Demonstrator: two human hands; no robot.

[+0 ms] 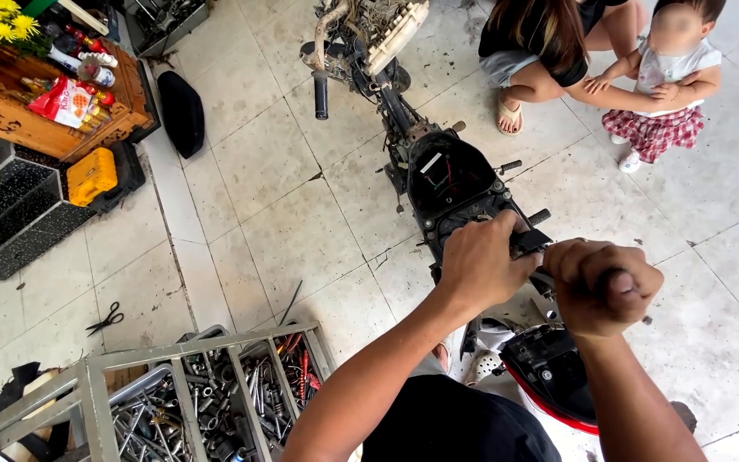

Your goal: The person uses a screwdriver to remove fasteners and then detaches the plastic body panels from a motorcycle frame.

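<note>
Stripped motorbike frame (451, 184), worked on by two bare hands.

A dark tool handle (617, 282) is gripped in the clenched right hand (602, 287); the frame's rear edge is pressed by the curled fingers (506, 231) of the left hand (482, 261). A tray of tools (215, 402) is set well left of the fingers; a crouching person (549, 43) and small child (669, 77) are seen beyond.

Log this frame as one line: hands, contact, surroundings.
left hand: gripping stripped motorbike frame | right hand: fist around dark tool handle | tool tray lower left
</note>
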